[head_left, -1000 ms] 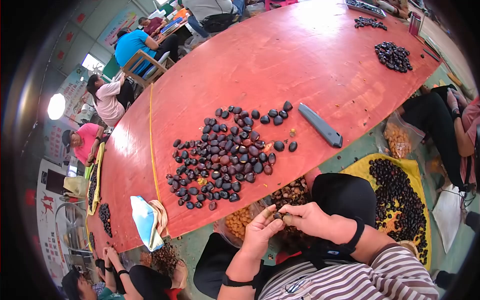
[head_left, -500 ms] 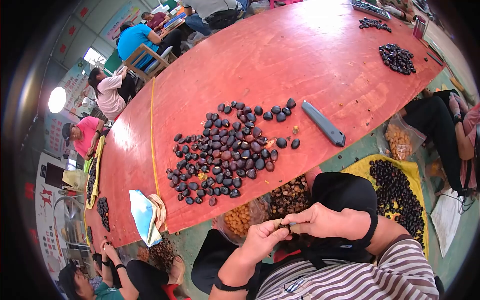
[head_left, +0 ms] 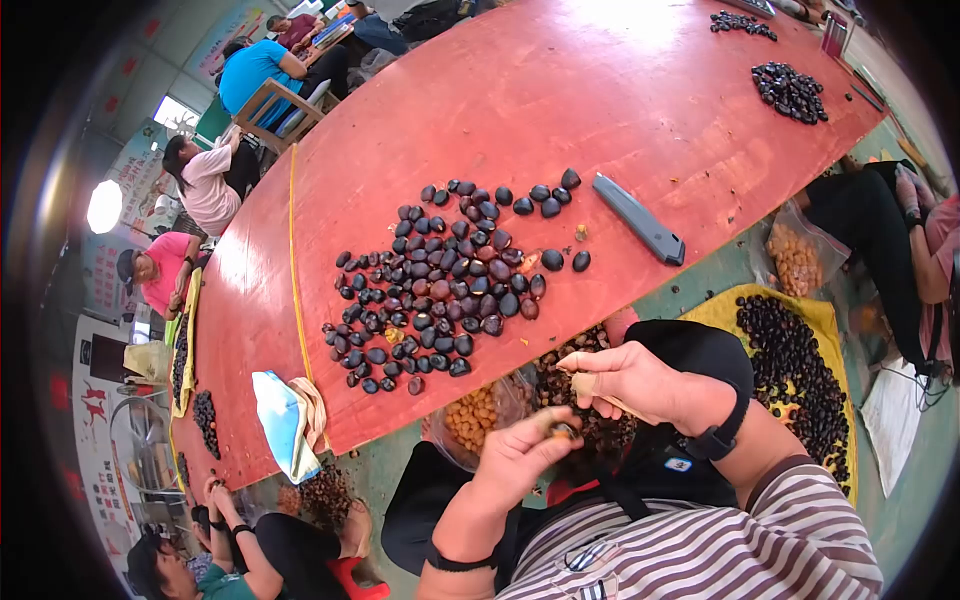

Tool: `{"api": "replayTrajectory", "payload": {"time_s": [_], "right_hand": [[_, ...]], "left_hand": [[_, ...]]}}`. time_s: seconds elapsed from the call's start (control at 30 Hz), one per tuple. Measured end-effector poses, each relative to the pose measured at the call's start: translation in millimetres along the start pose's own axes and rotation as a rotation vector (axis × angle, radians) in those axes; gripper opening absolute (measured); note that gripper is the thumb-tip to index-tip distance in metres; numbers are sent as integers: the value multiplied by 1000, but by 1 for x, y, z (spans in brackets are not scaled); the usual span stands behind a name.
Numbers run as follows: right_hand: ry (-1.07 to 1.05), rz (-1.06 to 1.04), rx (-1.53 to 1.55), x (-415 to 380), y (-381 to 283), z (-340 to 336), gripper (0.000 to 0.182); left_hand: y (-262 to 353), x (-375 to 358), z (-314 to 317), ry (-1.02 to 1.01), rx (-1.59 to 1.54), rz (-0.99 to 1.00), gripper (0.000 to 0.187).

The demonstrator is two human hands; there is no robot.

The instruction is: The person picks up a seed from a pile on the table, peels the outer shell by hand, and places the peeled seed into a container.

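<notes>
In front of my lap, my left hand pinches a small dark-shelled nut that shows some orange. A little higher and to the right is my right hand, its fingers closed on a thin tan piece like a small tool's handle, mostly hidden. The two hands are apart. Below them, a clear bag of yellow-orange kernels sits beside a heap of broken brown shells. On the red table, a spread of glossy dark nuts lies beyond my hands.
A long grey case-like object and a blue-white tissue pack lie on the table. To my right, a yellow sack bears many dark nuts, near another bag of kernels. Other people sit around the table, one at lower left.
My hands have come apart: the right rose with the tan piece, while the left stayed low with the nut. The whole view has shifted slightly.
</notes>
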State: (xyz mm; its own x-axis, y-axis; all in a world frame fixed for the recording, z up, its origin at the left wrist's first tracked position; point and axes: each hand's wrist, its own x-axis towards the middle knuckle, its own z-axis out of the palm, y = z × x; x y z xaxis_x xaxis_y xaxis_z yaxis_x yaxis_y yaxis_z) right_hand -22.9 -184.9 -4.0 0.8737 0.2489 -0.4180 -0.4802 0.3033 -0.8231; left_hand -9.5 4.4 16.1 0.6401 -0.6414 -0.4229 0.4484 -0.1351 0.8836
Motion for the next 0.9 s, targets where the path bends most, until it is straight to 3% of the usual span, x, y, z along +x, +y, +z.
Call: {"api": "replayTrajectory", "payload": {"time_s": [0.1, 0.23, 0.27, 0.63, 0.83, 0.9], "right_hand": [[60, -6, -290, -5, 14, 7, 31], [144, -333, -465, -10, 16, 19, 31], [144, -400, -365, -7, 22, 24, 31], [48, -230, -341, -10, 23, 42, 41], [107, -394, -444, 2, 36, 36, 34], [77, -224, -288, -4, 31, 37, 35]], "left_hand": [[-6, 2, -11, 132, -460, 23, 30], [-6, 1, -14, 166, -590, 2, 29], [-8, 2, -14, 178, -577, 23, 28], [-30, 5, -18, 254, -582, 42, 23], [-31, 5, -17, 267, -624, 28, 23], [-34, 6, -18, 281, -647, 34, 23]]}}
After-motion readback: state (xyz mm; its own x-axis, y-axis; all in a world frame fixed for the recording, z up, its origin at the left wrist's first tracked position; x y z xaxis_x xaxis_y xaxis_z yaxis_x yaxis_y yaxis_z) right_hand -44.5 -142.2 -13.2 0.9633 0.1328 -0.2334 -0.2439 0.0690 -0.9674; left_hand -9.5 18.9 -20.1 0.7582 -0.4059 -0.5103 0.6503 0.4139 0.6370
